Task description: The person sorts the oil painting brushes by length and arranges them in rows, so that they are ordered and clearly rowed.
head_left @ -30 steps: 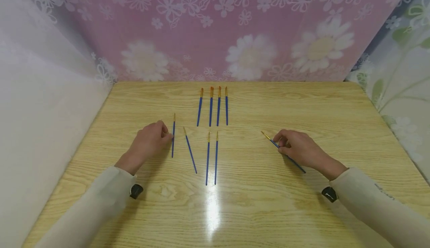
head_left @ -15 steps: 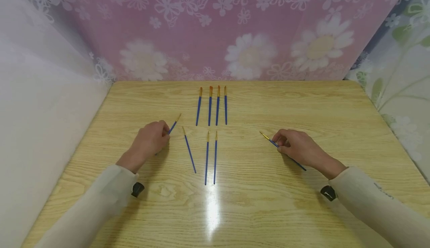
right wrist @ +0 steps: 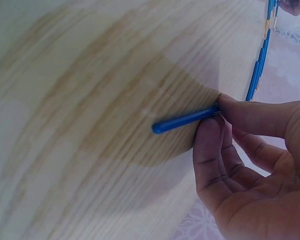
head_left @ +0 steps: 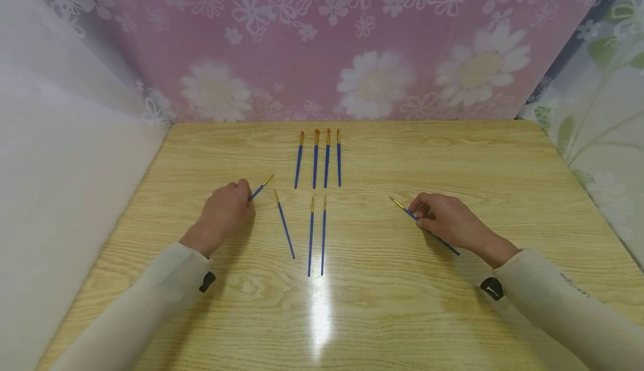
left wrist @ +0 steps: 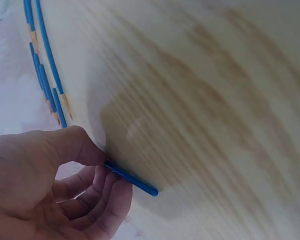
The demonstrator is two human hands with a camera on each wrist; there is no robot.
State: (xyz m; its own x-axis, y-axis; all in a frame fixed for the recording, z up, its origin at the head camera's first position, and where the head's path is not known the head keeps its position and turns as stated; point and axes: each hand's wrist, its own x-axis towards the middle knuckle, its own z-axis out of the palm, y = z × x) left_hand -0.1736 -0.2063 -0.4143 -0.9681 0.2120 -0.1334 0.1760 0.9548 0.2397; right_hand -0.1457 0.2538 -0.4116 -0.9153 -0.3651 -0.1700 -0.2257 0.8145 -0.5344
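Observation:
My left hand (head_left: 227,210) pinches a thin blue paintbrush (head_left: 257,191) between thumb and fingers. Its bristle tip points up and to the right, and the blue handle end (left wrist: 140,183) sticks out past the fingers in the left wrist view. On the right side of the table, my right hand (head_left: 445,219) pinches another blue paintbrush (head_left: 410,213), its tip slanting up to the left. That handle's end (right wrist: 182,120) shows in the right wrist view. Nearest the left hand lies a slightly slanted paintbrush (head_left: 284,226) on the wood.
Two thin paintbrushes (head_left: 311,242) lie side by side at the table's middle. Behind them, several wider-tipped paintbrushes (head_left: 315,164) form a row near the back. The wooden table (head_left: 382,315) meets a pink floral curtain (head_left: 312,52) behind and a white wall (head_left: 65,164) at left.
The left hand's paintbrush has turned from nearly upright in the view to slanting right, its handle now mostly behind the hand. The right hand and its paintbrush have hardly moved.

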